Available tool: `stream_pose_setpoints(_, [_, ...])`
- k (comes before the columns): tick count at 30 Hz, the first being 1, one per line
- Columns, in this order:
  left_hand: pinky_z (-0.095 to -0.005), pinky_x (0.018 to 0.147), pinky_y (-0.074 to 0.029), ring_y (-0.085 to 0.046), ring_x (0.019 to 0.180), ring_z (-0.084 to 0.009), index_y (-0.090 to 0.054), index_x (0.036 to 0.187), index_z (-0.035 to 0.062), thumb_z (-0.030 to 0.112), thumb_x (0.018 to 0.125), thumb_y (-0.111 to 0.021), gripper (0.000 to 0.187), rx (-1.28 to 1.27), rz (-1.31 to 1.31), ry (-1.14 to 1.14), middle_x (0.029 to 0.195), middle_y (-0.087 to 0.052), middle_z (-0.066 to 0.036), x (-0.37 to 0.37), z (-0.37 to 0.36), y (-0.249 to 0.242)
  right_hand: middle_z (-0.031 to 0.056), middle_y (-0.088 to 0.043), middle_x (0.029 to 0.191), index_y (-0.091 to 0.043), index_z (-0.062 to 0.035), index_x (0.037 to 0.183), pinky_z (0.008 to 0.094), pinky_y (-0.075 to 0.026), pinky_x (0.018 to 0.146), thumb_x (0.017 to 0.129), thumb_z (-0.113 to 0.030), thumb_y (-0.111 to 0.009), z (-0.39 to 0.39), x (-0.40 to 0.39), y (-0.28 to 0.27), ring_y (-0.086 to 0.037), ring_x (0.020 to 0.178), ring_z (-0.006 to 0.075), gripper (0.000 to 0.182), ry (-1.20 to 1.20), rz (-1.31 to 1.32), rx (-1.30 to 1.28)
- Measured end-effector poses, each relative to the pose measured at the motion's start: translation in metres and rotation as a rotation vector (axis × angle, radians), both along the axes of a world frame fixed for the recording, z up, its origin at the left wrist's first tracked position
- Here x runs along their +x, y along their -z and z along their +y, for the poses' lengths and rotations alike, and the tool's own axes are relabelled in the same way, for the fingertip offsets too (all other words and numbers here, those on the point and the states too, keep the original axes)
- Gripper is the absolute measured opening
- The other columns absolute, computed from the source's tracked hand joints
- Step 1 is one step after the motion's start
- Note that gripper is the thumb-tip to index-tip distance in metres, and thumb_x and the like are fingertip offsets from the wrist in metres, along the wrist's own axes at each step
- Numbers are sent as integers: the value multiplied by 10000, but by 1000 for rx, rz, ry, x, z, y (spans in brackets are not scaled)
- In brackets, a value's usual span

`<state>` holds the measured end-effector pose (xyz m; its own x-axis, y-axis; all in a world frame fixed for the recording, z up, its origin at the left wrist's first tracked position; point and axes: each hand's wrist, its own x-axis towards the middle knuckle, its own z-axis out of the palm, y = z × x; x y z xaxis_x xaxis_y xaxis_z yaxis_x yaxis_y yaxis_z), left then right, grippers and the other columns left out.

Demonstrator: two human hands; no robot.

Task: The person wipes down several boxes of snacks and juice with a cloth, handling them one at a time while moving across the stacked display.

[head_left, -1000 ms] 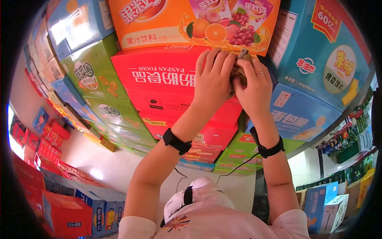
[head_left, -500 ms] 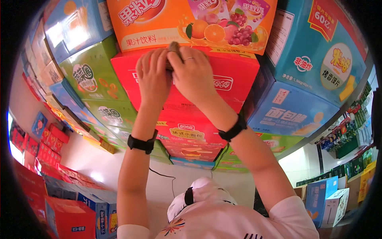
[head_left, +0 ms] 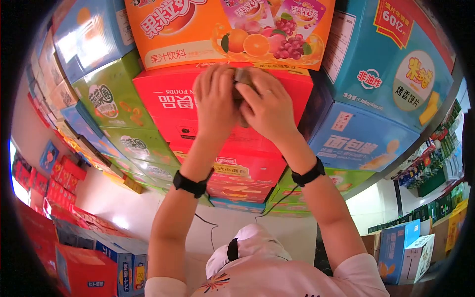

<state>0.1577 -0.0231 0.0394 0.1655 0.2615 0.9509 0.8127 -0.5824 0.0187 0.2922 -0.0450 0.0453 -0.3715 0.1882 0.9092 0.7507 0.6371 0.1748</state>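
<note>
Over red box (head_left: pixel 170 114): left hand (head_left: pixel 216 101) and right hand (head_left: pixel 267 101), close together at its upper middle.
Grip: both clamped on cloth (head_left: pixel 242 76), fingers bent; left thumb hidden.
Cloth: grey-brown, bunched between hands, in front of red box; mostly covered, contact with box unclear.
Orange box (head_left: pixel 227 37): above red box.
Green boxes (head_left: pixel 106 96): left of red box.
Teal box (head_left: pixel 388 59): upper right of red box.
Blue box (head_left: pixel 358 141): right of red box.
</note>
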Motion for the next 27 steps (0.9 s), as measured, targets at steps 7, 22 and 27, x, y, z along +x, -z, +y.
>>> stream_pose_setpoints(7, [-428,1020,-288,-410,1239,-279,-487,1143,79,117,782,-546,367,35,-3,164,1290,-469,-99,51,-9,48,230,-491,1232,-578,-68,1025,449,-419,948,748,-54,-612,-19,39,82,-492,1145,405,280,99,142,21])
stream_pose_setpoints(22, [-376,891,-406,-475,1061,-237,-527,1230,172,67,733,-555,509,-254,337,169,1130,-475,-62,-17,-19,178,148,-561,1120,-621,-76,907,434,-451,889,724,-72,-593,-38,20,176,-540,1068,302,185,87,-12,-266])
stream_pose_setpoints(27, [-350,813,-443,-499,952,-256,-594,1137,164,49,687,-590,464,84,17,84,1084,-480,-55,-17,-19,77,149,-559,1117,-623,-79,915,432,-446,831,709,-92,-594,-18,16,69,-550,1016,316,208,-16,5,66])
